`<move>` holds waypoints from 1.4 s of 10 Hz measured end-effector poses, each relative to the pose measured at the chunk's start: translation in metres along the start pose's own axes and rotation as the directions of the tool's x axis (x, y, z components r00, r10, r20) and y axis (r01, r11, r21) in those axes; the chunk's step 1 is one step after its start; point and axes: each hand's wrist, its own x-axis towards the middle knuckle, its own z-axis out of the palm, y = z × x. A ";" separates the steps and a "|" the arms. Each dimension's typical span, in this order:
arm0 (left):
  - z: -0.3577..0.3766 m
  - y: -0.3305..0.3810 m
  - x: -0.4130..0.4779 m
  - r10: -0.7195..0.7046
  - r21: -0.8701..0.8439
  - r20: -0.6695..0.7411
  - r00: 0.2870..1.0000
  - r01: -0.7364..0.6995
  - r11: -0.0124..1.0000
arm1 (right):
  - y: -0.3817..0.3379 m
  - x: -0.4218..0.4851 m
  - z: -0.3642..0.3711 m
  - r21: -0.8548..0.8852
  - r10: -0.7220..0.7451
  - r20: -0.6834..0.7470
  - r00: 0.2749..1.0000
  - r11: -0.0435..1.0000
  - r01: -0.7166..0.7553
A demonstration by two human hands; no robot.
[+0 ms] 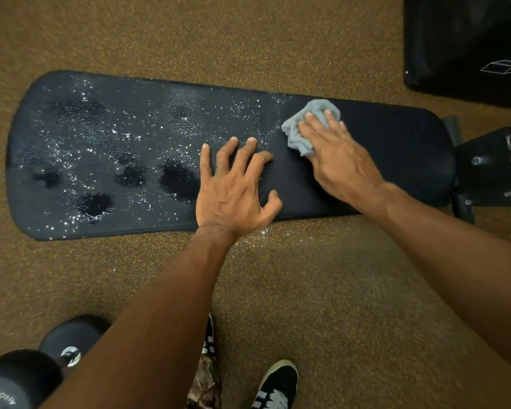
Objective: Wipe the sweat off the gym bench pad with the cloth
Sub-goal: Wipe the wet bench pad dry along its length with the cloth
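Note:
A long black gym bench pad (396, 149) lies across the view on the brown floor. Its left and middle parts are wet with droplets and dark puddles (95, 205); the right part looks dry. A crumpled grey cloth (300, 128) lies on the pad right of centre. My right hand (334, 154) presses flat on the cloth with straight fingers. My left hand (233, 190) rests on the pad just left of it, fingers spread and bent at the tips, holding nothing.
A black box (466, 45) stands at the top right. The bench's black frame and hinge (496, 166) stick out at the pad's right end. A black dumbbell (42, 361) lies at the bottom left. My shoe (278, 385) stands on the speckled floor below.

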 end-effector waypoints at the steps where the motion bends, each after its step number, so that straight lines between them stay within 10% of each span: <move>1: 0.001 0.000 0.000 0.001 0.001 0.003 1.000 -0.001 1.000 | -0.016 0.026 -0.001 0.058 0.059 -0.022 0.998 0.997 -0.058; 7: 0.000 0.000 0.000 0.008 -0.004 0.007 1.000 -0.008 1.000 | -0.028 0.009 0.007 0.050 -0.097 -0.007 0.995 0.994 0.097; 14: -0.001 -0.001 0.000 0.008 -0.007 -0.006 1.000 -0.008 1.000 | -0.029 0.051 -0.008 0.064 0.059 -0.017 0.998 0.996 -0.058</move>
